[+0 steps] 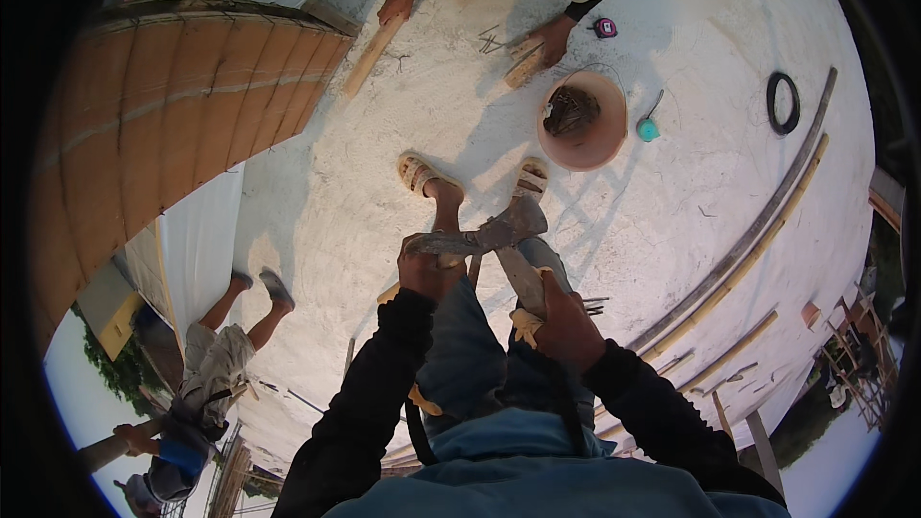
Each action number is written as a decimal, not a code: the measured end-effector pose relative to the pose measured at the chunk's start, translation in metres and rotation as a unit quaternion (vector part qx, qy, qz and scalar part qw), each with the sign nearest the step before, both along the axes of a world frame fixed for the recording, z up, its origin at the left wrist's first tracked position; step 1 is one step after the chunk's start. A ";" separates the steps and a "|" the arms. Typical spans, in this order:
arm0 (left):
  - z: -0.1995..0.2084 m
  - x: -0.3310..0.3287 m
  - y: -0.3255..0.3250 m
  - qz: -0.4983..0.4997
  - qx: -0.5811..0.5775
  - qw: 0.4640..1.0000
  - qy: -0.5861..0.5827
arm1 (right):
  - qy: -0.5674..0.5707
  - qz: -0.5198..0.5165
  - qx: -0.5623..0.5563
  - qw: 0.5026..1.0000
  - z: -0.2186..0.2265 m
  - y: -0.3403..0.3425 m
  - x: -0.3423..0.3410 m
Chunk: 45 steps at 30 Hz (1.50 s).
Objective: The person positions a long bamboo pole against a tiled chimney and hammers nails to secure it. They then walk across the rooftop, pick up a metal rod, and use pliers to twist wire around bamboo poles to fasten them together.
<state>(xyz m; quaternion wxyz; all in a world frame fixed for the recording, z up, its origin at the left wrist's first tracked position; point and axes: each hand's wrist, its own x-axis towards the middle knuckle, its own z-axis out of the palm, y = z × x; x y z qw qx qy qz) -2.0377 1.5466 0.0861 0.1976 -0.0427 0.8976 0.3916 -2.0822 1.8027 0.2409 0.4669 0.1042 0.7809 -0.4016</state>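
Note:
My left hand [427, 269] is closed around a grey-brown bar. The bar runs to a hatchet-like head [518, 222] with a broad end at the right. My right hand [568, 326] grips a flat, pale wooden piece [521, 280] that slants up to meet this head. Whether the wood is the tool's handle or a separate piece, I cannot tell. Yellowish cloth [526, 326] shows beside my right fingers. The tool is over my legs, above my sandalled feet [531, 180].
A person opposite has hands on a wooden strip [372, 59] and a short wood block [525, 62]. Nearby are a bucket [619, 125] holding dark thin pieces, a teal tape measure [649, 129], and long poles [758, 254]. A brown panel wall [182, 105] and another person [216, 364] are left.

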 end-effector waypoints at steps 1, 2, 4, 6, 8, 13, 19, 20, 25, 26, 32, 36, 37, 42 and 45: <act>0.003 0.003 0.004 0.011 0.010 0.999 -0.035 | 0.008 0.002 -0.004 1.000 0.000 0.008 0.005; 0.004 0.003 0.007 -0.002 -0.004 1.000 -0.004 | -0.011 0.009 0.003 1.000 0.001 0.019 0.007; 0.011 0.012 0.009 -0.025 -0.035 0.999 0.012 | -0.015 -0.008 0.042 0.999 0.003 0.040 0.003; 0.011 0.014 0.014 -0.013 -0.044 0.999 -0.006 | 0.086 -0.208 -0.004 0.974 -0.002 0.054 -0.007; 0.008 0.016 0.022 -0.006 -0.039 0.999 -0.006 | 0.076 -0.437 -0.097 0.891 -0.004 0.056 -0.008; 0.003 0.019 0.029 -0.009 -0.060 0.998 -0.029 | 0.117 -0.053 -0.038 0.991 -0.009 0.023 0.037; 0.010 0.031 0.001 -0.043 -0.097 0.994 -0.001 | 0.078 -0.249 -0.020 0.965 -0.017 0.032 0.031; 0.006 0.030 0.002 -0.051 -0.067 0.996 0.038 | 0.069 -0.282 0.000 0.957 -0.018 0.024 0.030; -0.004 0.040 -0.009 -0.019 -0.047 0.999 -0.001 | -0.050 -0.096 -0.089 0.990 -0.035 -0.017 0.057; -0.007 0.042 -0.018 -0.004 -0.048 0.998 -0.029 | -0.090 -0.126 -0.149 0.977 -0.053 -0.016 0.056; -0.032 0.086 -0.100 0.122 -0.188 0.952 -0.209 | -0.143 -0.117 -0.102 0.977 -0.196 -0.037 0.023; -0.048 0.115 -0.163 0.211 -0.205 0.876 -0.382 | -0.199 0.038 0.003 0.979 -0.331 -0.070 -0.029; -0.045 0.129 -0.177 0.233 -0.164 0.885 -0.367 | -0.168 0.151 0.037 0.973 -0.363 -0.079 -0.041; -0.033 0.193 -0.222 0.262 -0.210 0.822 -0.459 | -0.177 0.358 0.151 0.904 -0.473 -0.144 -0.092; -0.031 0.215 -0.235 0.089 -0.307 0.788 -0.526 | -0.134 0.319 0.146 0.927 -0.500 -0.169 -0.123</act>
